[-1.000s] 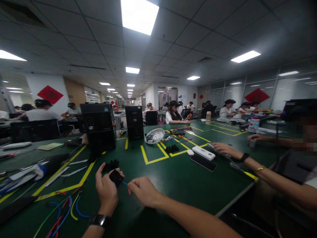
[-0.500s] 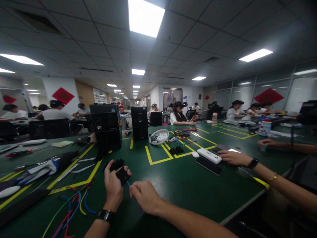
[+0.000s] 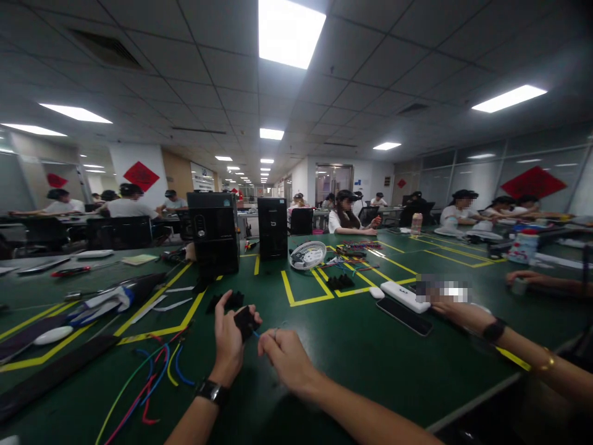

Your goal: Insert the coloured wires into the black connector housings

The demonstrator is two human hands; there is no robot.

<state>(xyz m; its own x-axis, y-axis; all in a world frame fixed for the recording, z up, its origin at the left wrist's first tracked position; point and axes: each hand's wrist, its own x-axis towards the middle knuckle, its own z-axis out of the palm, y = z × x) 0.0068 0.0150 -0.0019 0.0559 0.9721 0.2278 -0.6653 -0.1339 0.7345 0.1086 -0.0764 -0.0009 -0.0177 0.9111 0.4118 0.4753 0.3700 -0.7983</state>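
Note:
My left hand (image 3: 228, 349) is closed around a small black block (image 3: 244, 322), held above the green table. A short piece of blue wire (image 3: 255, 334) sticks out of the block's right side. My right hand (image 3: 288, 361) pinches the wire's outer end between thumb and index finger. Just behind my left hand lie more black blocks (image 3: 225, 301) on the tabletop. Left of my wrist is a loose bunch of coloured wires (image 3: 155, 364), red, blue, green and yellow. How deep the wire sits in the block cannot be made out.
Two black computer towers (image 3: 213, 232) stand ahead, with a white fan-guard-like part (image 3: 308, 254) beside them. A phone (image 3: 404, 316) and a white case (image 3: 404, 296) lie to the right, near a co-worker's hand (image 3: 456, 312). Tools and a screwdriver (image 3: 71, 271) lie left.
My view has turned slightly left, so the scene sits further right. Both hands keep their grip on the block and the blue wire. Less of the wire shows between them.

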